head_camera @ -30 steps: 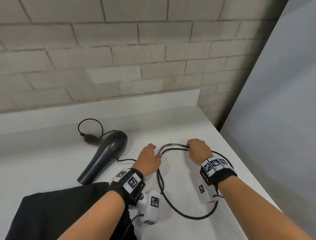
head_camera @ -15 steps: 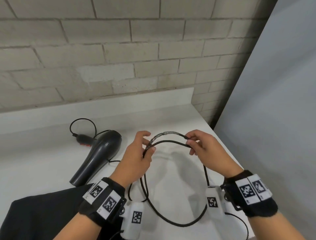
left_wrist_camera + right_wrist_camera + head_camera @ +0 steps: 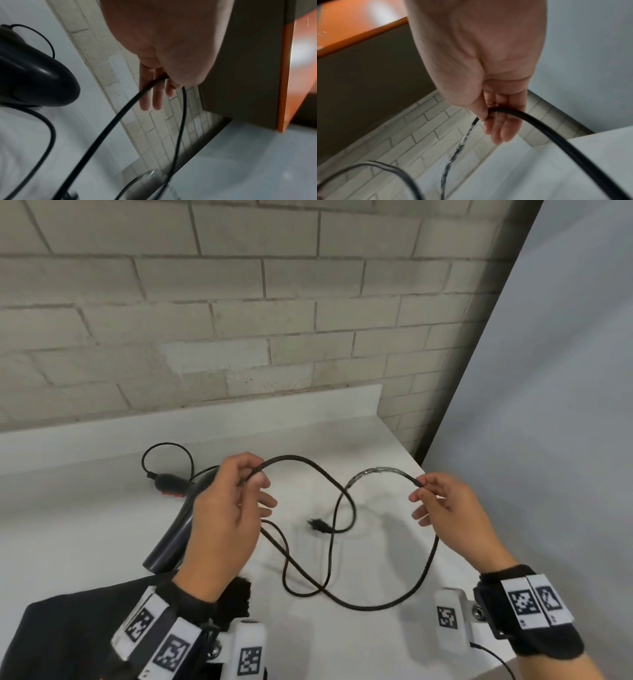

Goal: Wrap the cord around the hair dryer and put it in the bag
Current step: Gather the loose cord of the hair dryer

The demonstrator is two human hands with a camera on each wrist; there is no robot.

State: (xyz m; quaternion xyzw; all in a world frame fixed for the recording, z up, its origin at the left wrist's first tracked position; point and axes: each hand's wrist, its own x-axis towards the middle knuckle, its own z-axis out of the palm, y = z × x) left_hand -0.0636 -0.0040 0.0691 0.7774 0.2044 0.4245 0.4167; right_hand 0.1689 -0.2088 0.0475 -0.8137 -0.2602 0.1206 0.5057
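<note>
Head view: left hand [image 3: 226, 518] raised above white counter [image 3: 85, 525], thumb and forefinger pinching black cord [image 3: 424, 570] near top of one loop, other fingers loosely fanned. Right hand [image 3: 445, 515] level with it and well apart, pinching same cord just past a shiny taped patch [image 3: 376, 472]. Held apart like this probably to open the tangle and sort slack before winding — cord crosses itself between the hands, drooping in a long bight to the counter. Plug [image 3: 318, 524] lying free on counter below the crossing. Hair dryer [image 3: 178, 529] flat on counter behind left hand, partly hidden by it, untouched, so wrapping not yet begun. Black bag [image 3: 68, 631] at near left edge, just beside dryer nozzle, handy for the last step; whether its mouth is open — cannot tell. Left wrist view: cord [image 3: 120, 112] running out from between thumb and fingers [image 3: 150, 97], two fingers straight beyond the pinch; light hold, likely letting cord slide. Dryer body [image 3: 37, 83] close at left, a thin loop of cord behind it. Right wrist view: cord [image 3: 556, 138] bent over fingers [image 3: 501, 128] under the thumb, taped stretch [image 3: 458, 146] hanging toward the wall side, black run sweeping toward camera. Pinch sits at the tape's end, maybe for a firmer spot.
</note>
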